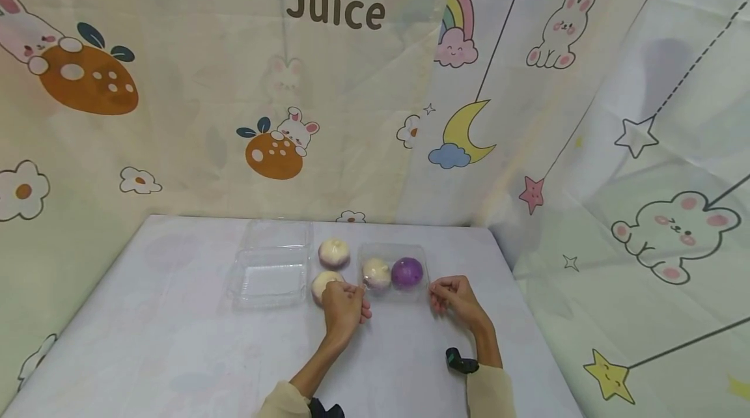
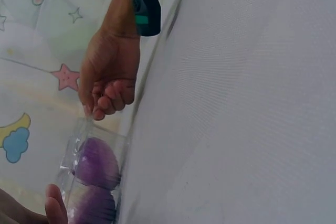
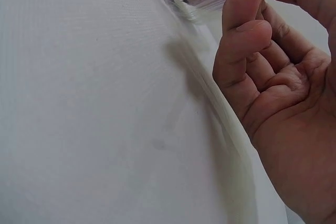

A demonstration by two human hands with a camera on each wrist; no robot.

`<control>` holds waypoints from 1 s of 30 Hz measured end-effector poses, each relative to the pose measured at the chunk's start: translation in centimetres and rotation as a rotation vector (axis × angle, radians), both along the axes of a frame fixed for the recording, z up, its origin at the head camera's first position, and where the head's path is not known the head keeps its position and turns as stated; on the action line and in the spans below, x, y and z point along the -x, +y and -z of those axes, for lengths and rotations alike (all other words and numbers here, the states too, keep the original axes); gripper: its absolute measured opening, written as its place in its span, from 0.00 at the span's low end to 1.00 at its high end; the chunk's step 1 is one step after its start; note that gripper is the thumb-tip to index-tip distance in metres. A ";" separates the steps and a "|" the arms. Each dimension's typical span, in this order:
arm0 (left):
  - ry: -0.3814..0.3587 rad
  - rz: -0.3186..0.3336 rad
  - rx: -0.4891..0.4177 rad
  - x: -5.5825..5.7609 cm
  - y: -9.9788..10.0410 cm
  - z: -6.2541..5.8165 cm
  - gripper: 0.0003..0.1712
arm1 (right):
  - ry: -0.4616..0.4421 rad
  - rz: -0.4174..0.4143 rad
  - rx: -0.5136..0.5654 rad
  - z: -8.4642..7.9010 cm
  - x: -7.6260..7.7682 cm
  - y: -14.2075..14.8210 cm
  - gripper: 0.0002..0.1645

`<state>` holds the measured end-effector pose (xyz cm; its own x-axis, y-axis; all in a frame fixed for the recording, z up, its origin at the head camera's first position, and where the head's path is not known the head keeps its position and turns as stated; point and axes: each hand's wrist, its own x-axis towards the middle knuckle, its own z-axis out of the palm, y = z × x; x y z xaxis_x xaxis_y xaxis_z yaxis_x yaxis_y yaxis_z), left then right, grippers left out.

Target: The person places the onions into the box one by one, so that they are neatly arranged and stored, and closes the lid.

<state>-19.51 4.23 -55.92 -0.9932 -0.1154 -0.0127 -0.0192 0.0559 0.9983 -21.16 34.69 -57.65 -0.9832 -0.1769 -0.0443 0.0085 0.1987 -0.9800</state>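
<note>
A clear plastic box (image 1: 394, 250) holds a round cream-and-purple piece (image 1: 376, 274) on the left and a round piece showing purple (image 1: 407, 273) on the right. Their exact kind is not plain. My left hand (image 1: 344, 308) pinches the box's near left corner. At the right side, my right hand (image 1: 459, 301) pinches the edge between thumb and forefinger, its other fingers curled in. Two more cream-topped round pieces stand left of the box, a far one (image 1: 334, 253) and a near one (image 1: 319, 286) partly hidden behind my left hand.
An open clear plastic clamshell (image 1: 272, 278) lies on the left of the white-covered table (image 1: 176, 340), its lid folded back. Printed cloth (image 1: 205, 79) hangs behind the table and along its sides. Each wrist wears a black camera (image 1: 461, 361).
</note>
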 end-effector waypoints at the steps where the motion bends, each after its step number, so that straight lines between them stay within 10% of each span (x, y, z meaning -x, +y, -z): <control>1: -0.001 -0.002 0.002 0.1 0.1 -0.1 0.12 | -0.006 0.007 -0.002 -0.1 0.1 0.0 0.18; 30: 0.027 -0.039 -0.084 2.0 0.9 -0.3 0.12 | 0.012 0.082 0.012 -0.5 1.3 -0.6 0.23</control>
